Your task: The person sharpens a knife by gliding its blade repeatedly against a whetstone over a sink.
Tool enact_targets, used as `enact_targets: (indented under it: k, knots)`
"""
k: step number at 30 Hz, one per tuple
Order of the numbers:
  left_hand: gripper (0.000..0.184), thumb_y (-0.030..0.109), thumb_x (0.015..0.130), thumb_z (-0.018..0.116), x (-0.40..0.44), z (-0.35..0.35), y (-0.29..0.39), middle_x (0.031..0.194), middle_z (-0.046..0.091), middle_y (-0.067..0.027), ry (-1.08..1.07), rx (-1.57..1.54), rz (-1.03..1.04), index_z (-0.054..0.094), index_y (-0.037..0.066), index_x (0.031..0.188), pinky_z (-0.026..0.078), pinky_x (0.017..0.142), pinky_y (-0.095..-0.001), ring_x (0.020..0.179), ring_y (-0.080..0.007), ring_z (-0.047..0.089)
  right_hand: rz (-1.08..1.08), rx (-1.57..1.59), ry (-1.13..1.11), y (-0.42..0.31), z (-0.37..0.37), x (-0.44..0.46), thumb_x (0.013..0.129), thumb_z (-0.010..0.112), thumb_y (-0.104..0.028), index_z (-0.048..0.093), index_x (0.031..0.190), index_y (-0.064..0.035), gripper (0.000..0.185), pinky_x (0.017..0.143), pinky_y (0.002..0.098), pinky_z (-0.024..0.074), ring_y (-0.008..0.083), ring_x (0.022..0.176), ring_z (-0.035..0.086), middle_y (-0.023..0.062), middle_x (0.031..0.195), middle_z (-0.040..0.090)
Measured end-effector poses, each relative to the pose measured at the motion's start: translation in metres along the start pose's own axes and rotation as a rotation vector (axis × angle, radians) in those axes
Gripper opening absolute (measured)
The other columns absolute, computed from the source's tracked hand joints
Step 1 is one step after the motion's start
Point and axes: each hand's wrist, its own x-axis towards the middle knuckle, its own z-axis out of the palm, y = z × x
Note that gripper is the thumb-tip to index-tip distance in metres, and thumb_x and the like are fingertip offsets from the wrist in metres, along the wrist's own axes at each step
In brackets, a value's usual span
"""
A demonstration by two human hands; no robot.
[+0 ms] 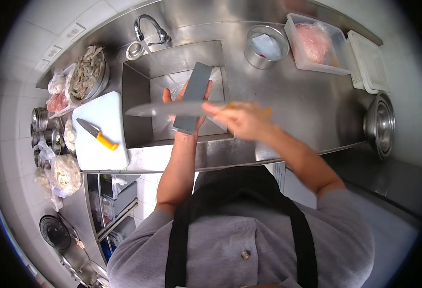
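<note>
Over the sink (136, 96), my left hand (167, 95) supports a grey whetstone (199, 79) from below. Its fingers and thumb show along the stone's two long edges; the palm is hidden. My right hand (242, 119) is wrapped round the yellow handle (229, 104) of a kitchen knife (153, 110). The blade lies across the stone, pointing left, and is blurred by motion. Whether it touches the stone I cannot tell. Behind the stone, a thin stream of water runs from the faucet (148, 21) into the sink.
Left of the sink, a second yellow-handled knife (98, 134) lies on a white cutting board (93, 156). Beyond it stands a bowl of shrimp (87, 72). At the back right are a metal pot (259, 60) and a plastic container (333, 67) with bagged pink meat. Metal bowls (380, 126) lean at the right.
</note>
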Motion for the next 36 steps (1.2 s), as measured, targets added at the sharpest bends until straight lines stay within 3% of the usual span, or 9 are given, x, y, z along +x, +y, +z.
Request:
enact_targets:
  k: [4,8,12,17,22,24,28,34,36]
  knots:
    - [0.100,0.070,0.096,0.052,-0.001,-0.003,-0.011,0.144,0.059,-0.0254,0.320,-0.146,-0.017,0.042,-0.014,0.150,0.028,0.128,-0.0527,0.138,-0.0339,0.053,0.401,-0.048,-0.161,0.012,-0.016,0.039,0.103,0.064,-0.042,0.073,0.134,-0.0372,0.032,0.066,0.0413,0.0584,0.0249,0.075,0.076,0.0091,0.103,0.079]
    - [0.094,0.070,0.098,0.047,-0.005,-0.005,0.002,0.143,0.061,-0.0230,0.061,0.049,-0.072,0.050,-0.011,0.145,0.028,0.127,-0.0506,0.136,-0.0331,0.055,-0.038,0.058,-0.003,-0.004,0.009,0.015,0.105,0.056,-0.046,0.070,0.137,-0.0416,0.034,0.070,0.0442,0.0597,0.0310,0.077,0.076,0.0084,0.094,0.079]
    - [0.098,0.070,0.097,0.050,-0.003,-0.017,-0.013,0.143,0.060,-0.0242,0.120,-0.258,-0.078,0.045,-0.013,0.148,0.033,0.126,-0.0497,0.133,-0.0337,0.058,0.273,0.027,-0.066,0.031,0.001,0.042,0.104,0.058,-0.048,0.069,0.138,-0.0415,0.036,0.066,0.0437,0.0579,0.0306,0.075,0.075,0.0096,0.091,0.078]
    - [0.085,0.067,0.099,0.048,-0.002,0.028,-0.008,0.131,0.069,-0.0208,0.201,0.001,-0.103,0.061,-0.010,0.132,0.040,0.118,-0.0432,0.125,-0.0307,0.063,-0.087,0.167,0.051,0.023,0.019,0.025,0.105,0.054,-0.050,0.071,0.135,-0.0416,0.035,0.068,0.0458,0.0592,0.0313,0.076,0.076,0.0098,0.087,0.078]
    - [0.098,0.069,0.097,0.051,0.004,-0.029,-0.016,0.147,0.056,-0.0260,-0.185,-0.373,-0.181,0.038,-0.010,0.154,0.031,0.128,-0.0505,0.135,-0.0305,0.058,0.020,-0.038,-0.030,0.001,0.004,0.041,0.105,0.060,-0.043,0.071,0.136,-0.0362,0.034,0.061,0.0380,0.0566,0.0281,0.071,0.074,0.0052,0.099,0.080]
    - [0.091,0.069,0.099,0.046,0.004,0.020,-0.010,0.144,0.058,-0.0233,0.197,0.075,-0.029,0.047,-0.009,0.147,0.036,0.123,-0.0476,0.131,-0.0301,0.059,-0.135,-0.017,-0.062,-0.009,0.005,0.022,0.104,0.061,-0.042,0.070,0.137,-0.0372,0.035,0.060,0.0384,0.0561,0.0288,0.067,0.072,0.0072,0.092,0.079]
    - [0.095,0.068,0.099,0.046,0.004,0.015,-0.011,0.147,0.056,-0.0249,0.319,-0.163,-0.075,0.043,-0.012,0.150,0.031,0.129,-0.0488,0.141,-0.0317,0.052,0.150,0.168,-0.005,0.030,-0.006,0.029,0.104,0.058,-0.045,0.066,0.141,-0.0414,0.038,0.068,0.0438,0.0585,0.0349,0.074,0.073,0.0124,0.090,0.077]
    - [0.092,0.064,0.103,0.039,0.005,0.009,0.002,0.138,0.061,-0.0259,0.186,0.034,0.009,0.043,-0.018,0.145,0.026,0.129,-0.0490,0.134,-0.0345,0.056,0.010,0.235,0.052,0.042,0.019,-0.003,0.105,0.059,-0.043,0.065,0.143,-0.0392,0.039,0.073,0.0456,0.0596,0.0328,0.079,0.076,0.0100,0.096,0.079]
    - [0.091,0.057,0.099,0.050,0.005,-0.009,0.003,0.154,0.048,-0.0308,0.112,-0.346,-0.087,0.036,-0.017,0.151,0.023,0.131,-0.0559,0.145,-0.0416,0.046,0.132,0.285,0.033,0.048,-0.008,-0.006,0.105,0.059,-0.045,0.064,0.144,-0.0408,0.039,0.073,0.0476,0.0589,0.0338,0.078,0.075,0.0118,0.090,0.078]
